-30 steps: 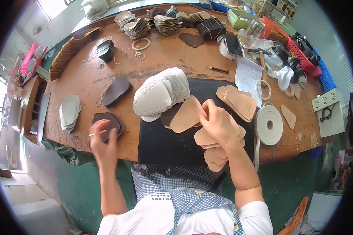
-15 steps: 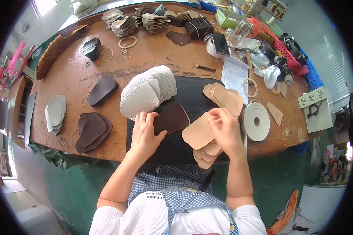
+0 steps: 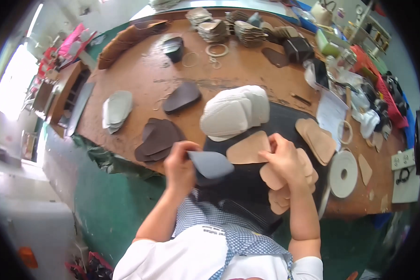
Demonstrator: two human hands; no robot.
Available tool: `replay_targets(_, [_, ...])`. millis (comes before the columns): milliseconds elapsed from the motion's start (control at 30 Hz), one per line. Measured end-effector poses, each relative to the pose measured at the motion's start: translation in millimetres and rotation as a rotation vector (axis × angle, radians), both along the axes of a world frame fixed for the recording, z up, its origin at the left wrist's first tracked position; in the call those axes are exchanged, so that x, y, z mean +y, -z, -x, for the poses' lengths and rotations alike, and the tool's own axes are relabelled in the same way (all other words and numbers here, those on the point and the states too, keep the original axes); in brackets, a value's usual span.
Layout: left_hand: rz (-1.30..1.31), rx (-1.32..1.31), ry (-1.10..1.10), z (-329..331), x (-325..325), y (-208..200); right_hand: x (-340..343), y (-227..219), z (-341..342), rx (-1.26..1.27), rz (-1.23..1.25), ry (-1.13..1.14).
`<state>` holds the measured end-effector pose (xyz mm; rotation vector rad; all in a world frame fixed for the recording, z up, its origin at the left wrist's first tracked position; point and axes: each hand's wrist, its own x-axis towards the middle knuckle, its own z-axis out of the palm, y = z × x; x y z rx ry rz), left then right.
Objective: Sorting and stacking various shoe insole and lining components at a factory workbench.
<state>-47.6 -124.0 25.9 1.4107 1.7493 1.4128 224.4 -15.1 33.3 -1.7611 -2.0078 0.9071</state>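
My left hand (image 3: 179, 170) is closed on the edge of a dark leather piece (image 3: 213, 164), raised and tilted so its face shines grey-blue. My right hand (image 3: 284, 157) pinches the right end of a tan leather piece (image 3: 247, 148), which lies over the black mat (image 3: 240, 198). Beneath my right wrist is a loose pile of tan pieces (image 3: 279, 201). More tan pieces (image 3: 318, 142) overlap further right. Beyond my hands stands a thick stack of white pieces (image 3: 226, 116) with dotted edges. Left of it, dark brown pieces (image 3: 156, 140) are fanned near my left hand.
A white tape roll (image 3: 343, 174) lies at the right. A dark oval stack (image 3: 183, 98) and a pale grey stack (image 3: 117, 109) sit to the left. Several leather stacks (image 3: 250, 33) line the far edge. A phone (image 3: 320, 73) and a paper sheet (image 3: 331, 111) are at right.
My left hand has picked the dark piece up off the mat and moved it nearer me. My right hand has brought the tan piece leftward, off the pile. The whole view has shifted.
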Motion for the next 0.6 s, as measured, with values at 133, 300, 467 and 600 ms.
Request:
replay_targets(133, [0.212,0.196,-0.249,84.2,-1.3,-25.3,6.1,7.8,-5.9,0.401,-0.116,-0.12])
replay_targets(300, [0.008,0.43,-0.258,77.0,0.3,-26.0,-9.5,-46.4,-25.8,0.798,0.198,0.012])
replay_targets(467, [0.233,-0.038,0.454,-22.0,30.7,-27.7,-40.4,-56.0,-76.8,0.8,0.094,0.13])
replay_targets(600, [0.165,0.342,0.607,-99.7,55.8,-19.9,-65.5,-38.1,-98.6,0.236,-0.068,0.184])
